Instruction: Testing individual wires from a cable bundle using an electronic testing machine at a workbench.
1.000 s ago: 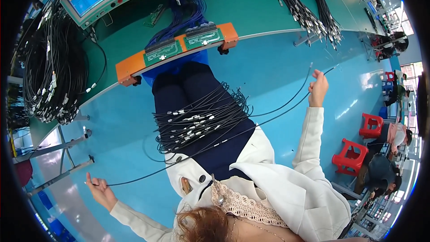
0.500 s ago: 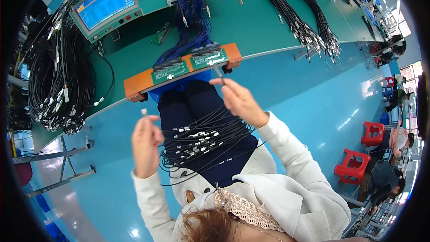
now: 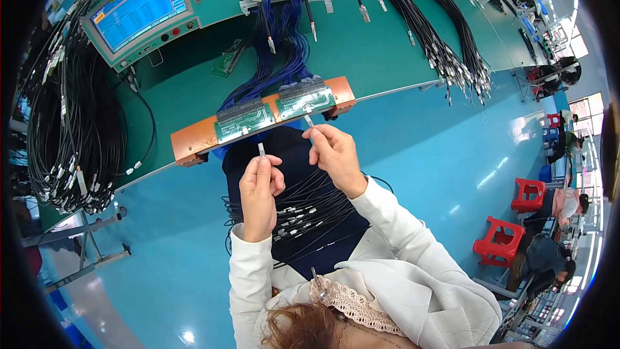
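Observation:
My left hand (image 3: 260, 184) is closed in a pinch on a cable connector (image 3: 261, 149), whose pale metal end points up toward the bench edge, a little short of the left green circuit board (image 3: 244, 124). Between the thumb and fingers of my right hand (image 3: 332, 152) is another cable connector (image 3: 308, 120). Its tip is at the front edge of the right green circuit board (image 3: 303, 100); whether it is seated there I cannot tell. Both boards sit on an orange fixture (image 3: 194, 143). A bundle of black cables (image 3: 303, 210) with white ends lies across my lap.
Blue wires (image 3: 281, 45) run from the boards back to a test instrument (image 3: 139, 6) with a lit screen. Black cable bundles lie at left (image 3: 77, 123) and at back right (image 3: 445, 39). Several cables hang over the green bench (image 3: 368, 52). Red stools (image 3: 498, 240) and other people are at right.
My left hand has moved right and up toward the left board with its connector. My right hand has shifted slightly, and its connector now shows at the right board's edge.

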`<state>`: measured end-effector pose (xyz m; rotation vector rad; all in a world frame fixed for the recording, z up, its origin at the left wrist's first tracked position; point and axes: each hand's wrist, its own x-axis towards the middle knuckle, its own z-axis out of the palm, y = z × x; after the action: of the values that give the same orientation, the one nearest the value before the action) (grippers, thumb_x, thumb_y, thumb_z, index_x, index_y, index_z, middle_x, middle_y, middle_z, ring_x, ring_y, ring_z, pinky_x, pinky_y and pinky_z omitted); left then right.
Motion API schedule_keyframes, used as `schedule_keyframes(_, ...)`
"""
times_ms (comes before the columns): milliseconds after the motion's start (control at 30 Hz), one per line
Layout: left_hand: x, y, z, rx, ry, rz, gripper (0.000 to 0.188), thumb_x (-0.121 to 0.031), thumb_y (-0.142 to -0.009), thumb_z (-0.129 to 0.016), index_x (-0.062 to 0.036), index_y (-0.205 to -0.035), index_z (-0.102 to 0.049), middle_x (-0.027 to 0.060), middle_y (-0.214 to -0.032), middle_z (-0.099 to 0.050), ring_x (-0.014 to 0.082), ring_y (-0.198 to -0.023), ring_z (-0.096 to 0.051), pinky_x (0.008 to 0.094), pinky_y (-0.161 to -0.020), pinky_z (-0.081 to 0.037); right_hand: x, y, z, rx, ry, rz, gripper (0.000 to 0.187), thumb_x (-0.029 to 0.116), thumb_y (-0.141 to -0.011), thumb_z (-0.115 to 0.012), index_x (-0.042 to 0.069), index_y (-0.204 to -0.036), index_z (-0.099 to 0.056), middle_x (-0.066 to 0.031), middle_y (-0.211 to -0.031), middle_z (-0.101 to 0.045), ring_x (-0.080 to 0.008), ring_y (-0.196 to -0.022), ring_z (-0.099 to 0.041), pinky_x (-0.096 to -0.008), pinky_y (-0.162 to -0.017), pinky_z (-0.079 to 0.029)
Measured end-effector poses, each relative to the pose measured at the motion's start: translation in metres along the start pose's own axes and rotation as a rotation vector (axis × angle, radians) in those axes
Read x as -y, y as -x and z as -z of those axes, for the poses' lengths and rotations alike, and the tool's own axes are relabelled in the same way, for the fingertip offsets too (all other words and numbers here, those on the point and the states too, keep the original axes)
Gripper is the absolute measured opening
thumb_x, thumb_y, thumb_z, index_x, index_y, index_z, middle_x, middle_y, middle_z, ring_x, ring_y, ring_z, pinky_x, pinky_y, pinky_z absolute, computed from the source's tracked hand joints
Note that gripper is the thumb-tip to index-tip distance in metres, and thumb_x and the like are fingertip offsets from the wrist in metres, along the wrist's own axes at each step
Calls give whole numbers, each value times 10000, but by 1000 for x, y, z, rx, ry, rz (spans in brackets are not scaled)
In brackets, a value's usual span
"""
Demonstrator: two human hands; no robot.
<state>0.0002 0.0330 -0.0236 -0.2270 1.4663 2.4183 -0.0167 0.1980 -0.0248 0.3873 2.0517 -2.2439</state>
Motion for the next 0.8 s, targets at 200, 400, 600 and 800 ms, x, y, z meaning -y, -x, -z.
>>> schedule_keyframes(200, 0, -1, -1, -42, 5, 9, 236, -206, -993, -410, -29, -925, -552, -11, -621, -477, 41, -543, -401, 180, -482, -278, -2, -2, -7, -185, 329, 226, 206, 145, -931, -506, -15, -922, -637, -33, -561, -601, -22, -437, -437, -199, -409, -302)
schedule_keyframes(400, 0, -2, 0, -41, 1, 13, 236, -201, -992, -409, -25, -928, -553, -6, -613, -488, 41, -537, -389, 184, -483, -275, -3, -2, -12, -303, 387, 263, 171, 111, -919, -521, -20, -925, -632, -38, -556, -611, -29, -461, -490, -205, -427, -333)
schedule_keyframes(600, -3, -5, 2, -56, 44, -2, 224, -185, -992, -406, -18, -948, -549, 5, -621, -502, 39, -523, -354, 187, -486, -276, 0, -6, -18, -178, 238, 187, 269, 199, -967, -453, -22, -916, -598, -68, -575, -618, -39, -387, -435, -197, -374, -306)
schedule_keyframes(800, 1, -12, -1, -47, 88, -29, 230, -200, -991, -409, -15, -965, -543, 30, -643, -530, 39, -509, -335, 187, -487, -271, 9, -10, -9, -105, -22, 22, 276, 198, -967, -459, -28, -865, -581, -126, -603, -619, -39, -353, -375, -190, -348, -324)
